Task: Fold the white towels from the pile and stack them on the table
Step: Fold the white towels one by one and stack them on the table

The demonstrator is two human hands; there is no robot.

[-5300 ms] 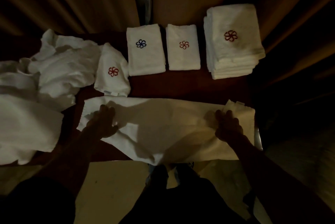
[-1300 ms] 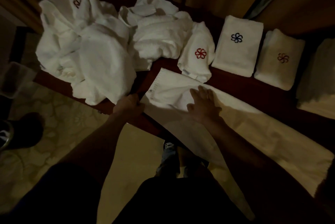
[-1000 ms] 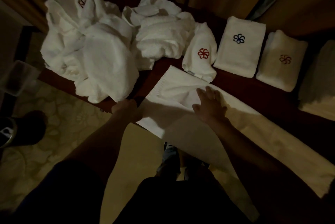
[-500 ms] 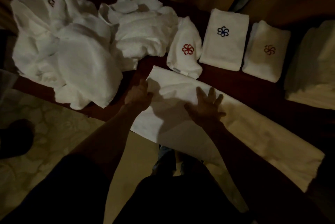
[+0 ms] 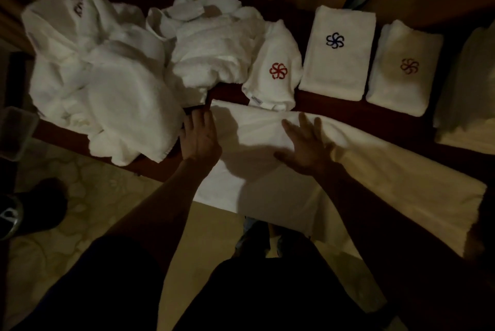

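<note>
Pressing left hand (image 5: 199,135) and right hand (image 5: 308,143) flat, fingers straight and gripping nothing, at left end of long towel (image 5: 375,170) stretched rightward along table (image 5: 334,105) front edge, far end nearer right hand.

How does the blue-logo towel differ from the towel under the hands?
The blue-logo towel is folded into a compact rectangle; the long towel lies as a wide strip. The blue-logo towel sits untouched at the back of the table; the long towel overhangs its front edge under the open left hand and right hand. Both are white.
</note>
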